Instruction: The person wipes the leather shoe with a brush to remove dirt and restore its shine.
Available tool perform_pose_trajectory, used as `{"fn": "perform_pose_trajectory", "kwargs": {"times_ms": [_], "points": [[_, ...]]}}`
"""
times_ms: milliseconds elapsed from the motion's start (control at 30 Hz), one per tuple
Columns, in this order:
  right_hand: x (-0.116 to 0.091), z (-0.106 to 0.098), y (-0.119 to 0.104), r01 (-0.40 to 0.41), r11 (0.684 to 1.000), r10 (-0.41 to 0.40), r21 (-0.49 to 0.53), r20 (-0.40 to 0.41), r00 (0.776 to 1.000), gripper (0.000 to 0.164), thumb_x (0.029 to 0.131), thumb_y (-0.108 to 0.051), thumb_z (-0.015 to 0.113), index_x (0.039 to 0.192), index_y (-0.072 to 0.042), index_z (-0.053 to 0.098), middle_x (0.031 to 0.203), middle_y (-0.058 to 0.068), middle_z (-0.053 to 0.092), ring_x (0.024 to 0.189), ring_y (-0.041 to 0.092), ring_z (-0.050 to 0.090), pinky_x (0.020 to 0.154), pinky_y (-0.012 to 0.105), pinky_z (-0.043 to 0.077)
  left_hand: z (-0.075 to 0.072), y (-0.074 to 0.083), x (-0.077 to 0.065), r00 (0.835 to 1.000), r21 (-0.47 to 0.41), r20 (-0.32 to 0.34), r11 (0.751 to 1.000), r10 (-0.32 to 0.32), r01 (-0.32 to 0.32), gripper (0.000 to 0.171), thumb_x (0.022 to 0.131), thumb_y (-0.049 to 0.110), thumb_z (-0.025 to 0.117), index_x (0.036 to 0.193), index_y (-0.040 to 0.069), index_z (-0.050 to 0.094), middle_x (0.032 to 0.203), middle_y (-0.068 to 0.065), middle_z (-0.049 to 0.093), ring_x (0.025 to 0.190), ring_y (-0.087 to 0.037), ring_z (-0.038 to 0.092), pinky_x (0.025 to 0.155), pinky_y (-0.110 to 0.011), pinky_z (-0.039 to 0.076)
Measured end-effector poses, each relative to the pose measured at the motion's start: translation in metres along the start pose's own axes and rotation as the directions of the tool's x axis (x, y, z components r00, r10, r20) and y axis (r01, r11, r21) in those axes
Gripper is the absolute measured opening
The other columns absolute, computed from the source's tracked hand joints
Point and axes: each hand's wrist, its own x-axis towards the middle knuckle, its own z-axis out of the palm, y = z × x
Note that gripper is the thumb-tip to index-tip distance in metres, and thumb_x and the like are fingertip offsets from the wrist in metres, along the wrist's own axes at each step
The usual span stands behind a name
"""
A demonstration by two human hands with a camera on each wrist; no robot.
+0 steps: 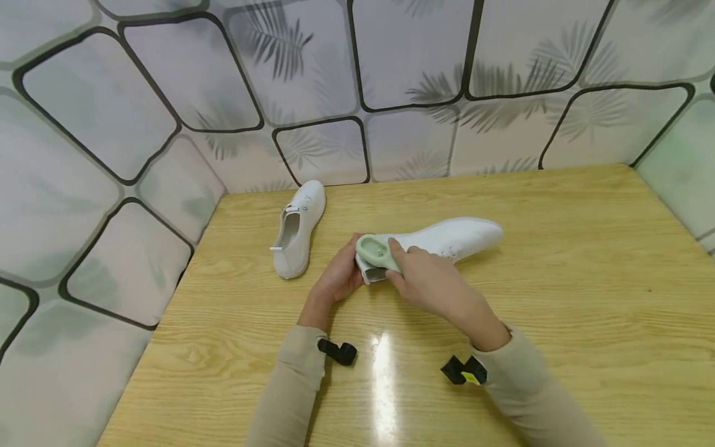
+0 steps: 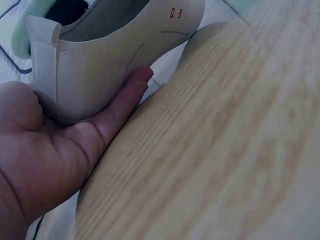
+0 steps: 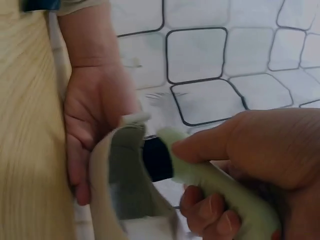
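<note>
My right hand (image 1: 432, 282) grips a pale green brush (image 1: 375, 250) with the thumb along its back. Dark bristles (image 3: 157, 160) on the brush face the outer side of a white shoe (image 1: 463, 236), right by its collar. At the heel, my left hand (image 1: 342, 273) holds the same shoe (image 2: 85, 80); its fingers run under the side and the thumb is behind the heel. The shoe is tilted, its toe pointing right and its opening toward me. In the right wrist view the brush handle (image 3: 237, 200) lies across the curled right fingers.
A second white shoe (image 1: 299, 239) stands upright on the wooden table (image 1: 592, 298), to the left of my hands. Behind the table rises a patterned wall covering (image 1: 413, 62). Small black devices (image 1: 337, 352) are strapped at both sleeves.
</note>
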Motion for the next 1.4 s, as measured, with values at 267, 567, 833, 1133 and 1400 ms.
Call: {"fn": "perform_pose_trajectory", "kwargs": {"times_ms": [267, 567, 833, 1133, 1400], "points": [[0.0, -0.001, 0.004, -0.018, 0.999, 0.018, 0.033, -0.019, 1.0, 0.061, 0.103, -0.025, 0.052, 0.15, 0.008, 0.031, 0.117, 0.028, 0.062, 0.087, 0.027, 0.062, 0.072, 0.045, 0.052, -0.001, 0.002, -0.002, 1.0, 0.001, 0.027, 1.0, -0.001, 0.001, 0.05, 0.11, 0.039, 0.014, 0.131, 0.007, 0.047, 0.118, -0.005, 0.057, 0.104, -0.014, 0.06, 0.08, -0.029, 0.054], [-0.008, 0.0, -0.004, 0.009, 1.0, -0.009, 0.008, 0.018, 1.0, 0.06, 0.101, -0.025, 0.056, 0.148, 0.007, 0.037, 0.117, 0.026, 0.064, 0.086, 0.025, 0.061, 0.068, 0.041, 0.05, -0.001, 0.001, 0.0, 0.999, -0.008, 0.043, 1.0, 0.014, -0.014, 0.046, 0.111, 0.034, 0.023, 0.136, 0.004, 0.048, 0.125, -0.007, 0.055, 0.111, -0.015, 0.056, 0.088, -0.028, 0.052], [0.002, 0.012, -0.016, 0.028, 0.999, -0.028, -0.024, 0.01, 1.0, 0.062, 0.102, -0.029, 0.054, 0.151, 0.003, 0.034, 0.111, 0.025, 0.063, 0.078, 0.027, 0.062, 0.062, 0.042, 0.052, -0.004, 0.001, -0.004, 0.999, -0.048, 0.041, 0.999, 0.026, -0.024, 0.042, 0.11, 0.035, 0.026, 0.123, 0.008, 0.054, 0.112, -0.003, 0.06, 0.101, -0.012, 0.059, 0.083, -0.026, 0.053], [0.002, 0.009, -0.009, 0.007, 1.0, -0.007, 0.002, -0.015, 1.0, 0.061, 0.102, -0.028, 0.056, 0.15, 0.003, 0.036, 0.114, 0.024, 0.064, 0.084, 0.026, 0.063, 0.066, 0.042, 0.052, -0.004, 0.002, -0.005, 1.0, -0.073, -0.003, 0.997, -0.004, 0.004, 0.044, 0.11, 0.034, 0.026, 0.123, 0.002, 0.054, 0.108, -0.003, 0.062, 0.099, -0.011, 0.062, 0.082, -0.024, 0.054], [-0.006, -0.004, 0.001, 0.018, 1.0, -0.018, 0.014, 0.02, 1.0, 0.062, 0.1, -0.028, 0.058, 0.151, 0.002, 0.037, 0.108, 0.019, 0.065, 0.075, 0.021, 0.056, 0.058, 0.034, 0.044, -0.004, 0.001, -0.005, 0.999, -0.03, 0.034, 0.999, 0.017, -0.016, 0.046, 0.11, 0.039, 0.029, 0.129, 0.006, 0.056, 0.113, -0.003, 0.063, 0.101, -0.013, 0.062, 0.081, -0.027, 0.055]]}}
